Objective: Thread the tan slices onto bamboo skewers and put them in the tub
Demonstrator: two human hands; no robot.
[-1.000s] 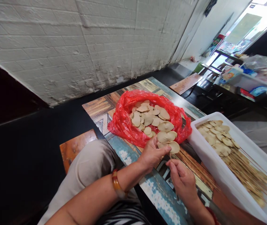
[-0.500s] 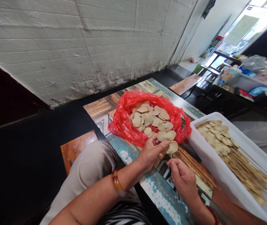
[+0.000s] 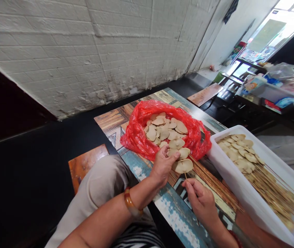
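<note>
My right hand (image 3: 201, 198) is closed in a pinch around the bare lower end of a thin wooden skewer (image 3: 185, 175). Several flat, pale tan oval slices (image 3: 183, 166) are threaded on its upper part; what food they are I cannot tell. My left hand (image 3: 162, 164) is closed on the threaded slices, thumb on top and fingers partly hidden behind them. Just beyond, a crumpled red plastic bag (image 3: 139, 117) lies open with loose slices (image 3: 163, 133) of the same kind. Bare skewers (image 3: 214, 181) lie on the table beside my right hand.
To the right stands a white plastic tub (image 3: 229, 193) holding many loaded skewers (image 3: 271, 186). The patterned table (image 3: 110, 120) reaches toward a white brick-textured wall (image 3: 66, 62). A wooden stool (image 3: 87, 162) is by my knee. Further off are a bench (image 3: 205, 94) and a cluttered table (image 3: 268, 89).
The loaded skewer has moved slightly left and down in my hands, and its lowest slice now faces me more fully. Both hands keep their hold.
</note>
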